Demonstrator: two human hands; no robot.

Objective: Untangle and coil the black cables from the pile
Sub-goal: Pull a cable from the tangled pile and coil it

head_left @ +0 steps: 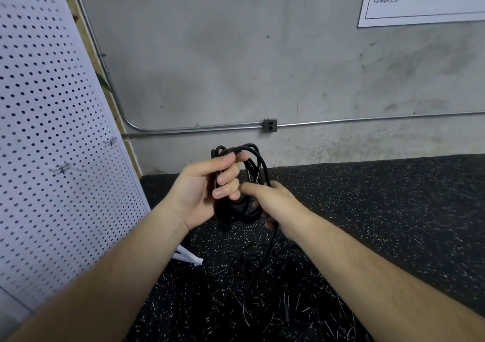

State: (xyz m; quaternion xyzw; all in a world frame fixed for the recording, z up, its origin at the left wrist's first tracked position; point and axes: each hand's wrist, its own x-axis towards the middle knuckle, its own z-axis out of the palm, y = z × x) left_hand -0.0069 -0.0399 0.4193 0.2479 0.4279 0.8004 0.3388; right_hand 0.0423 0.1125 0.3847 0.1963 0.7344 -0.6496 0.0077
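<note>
Head view: the left hand [207,184] is closed round a coil [253,161] of smooth, glossy black cable held upright in mid-air, its round loops standing above the fingers. The right hand [274,202], just right of it, curls its fingers under the coil's lower loops. One strand drops to the tangled pile [262,291] of thin black cables on the near, speckled rubber floor [380,210]. A white perforated pegboard [52,131] leans at left.

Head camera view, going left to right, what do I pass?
White pegboard → left hand → black cable coil, gripped by that hand → right hand → wall sign at upper right.
</note>
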